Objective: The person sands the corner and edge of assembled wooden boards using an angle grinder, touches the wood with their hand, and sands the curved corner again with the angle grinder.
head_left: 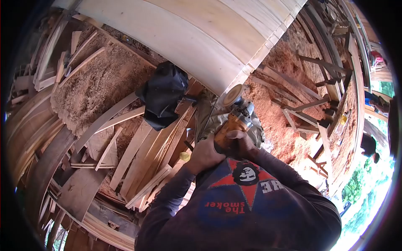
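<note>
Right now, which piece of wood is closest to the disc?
The wide pale panel at the top: its corner is right by the disc, while the narrow boards lie farther off.

Far planked panel (180, 33): pale wood, smooth, low sheen. Grinder (234, 124): housing plastic in appearance; gear head (245, 109) metallic, dull shine; disc (233, 95) matt. Left: sheeting (164, 96) creased, plastic-like, slight gloss; sawdust (96, 77) rough, loose. Near left: boards (136, 157) bare wood, matt. Near: shirt (276, 217) matt cloth, printed
</note>
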Tool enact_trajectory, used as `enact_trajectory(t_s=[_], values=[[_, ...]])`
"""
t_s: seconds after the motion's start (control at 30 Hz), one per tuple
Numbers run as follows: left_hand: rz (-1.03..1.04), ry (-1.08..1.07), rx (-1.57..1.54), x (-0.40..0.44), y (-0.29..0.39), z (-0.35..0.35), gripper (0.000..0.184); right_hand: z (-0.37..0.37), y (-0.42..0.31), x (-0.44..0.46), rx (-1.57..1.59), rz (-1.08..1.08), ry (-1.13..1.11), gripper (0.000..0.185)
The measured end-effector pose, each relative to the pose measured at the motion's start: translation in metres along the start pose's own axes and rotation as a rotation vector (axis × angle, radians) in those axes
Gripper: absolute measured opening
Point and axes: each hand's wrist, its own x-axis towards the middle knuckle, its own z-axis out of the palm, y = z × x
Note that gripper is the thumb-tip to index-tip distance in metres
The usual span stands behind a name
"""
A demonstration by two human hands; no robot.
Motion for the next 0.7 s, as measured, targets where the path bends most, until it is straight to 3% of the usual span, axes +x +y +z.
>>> enact_trajectory(t_s=[0.17,0.5,0.6,0.67,0.7], values=[[-0.002,0.031,-0.009,0.002,-0.009,0.001,0.077,-0.004,0.001,0.006,-0.051,-0.002,0.079,0.049],[-0.042,-0.041,-0.027,0.000,-0.013,-0.012,0.083,-0.003,0.010,0.017,-0.031,-0.062,0.000,0.043],[0.116,-0.106,-0.268,0.009,-0.036,-0.019,0.076,0.009,0.016,0.019,-0.087,-0.220,0.034,0.034],[0.195,-0.302,-0.567,0.017,-0.045,-0.030,0.070,0.028,0.018,0.020,-0.478,-0.415,0.249,0.032],[0.197,-0.321,-0.555,0.019,-0.045,-0.037,0.070,0.029,0.019,0.021,-0.462,-0.426,0.262,0.032]])
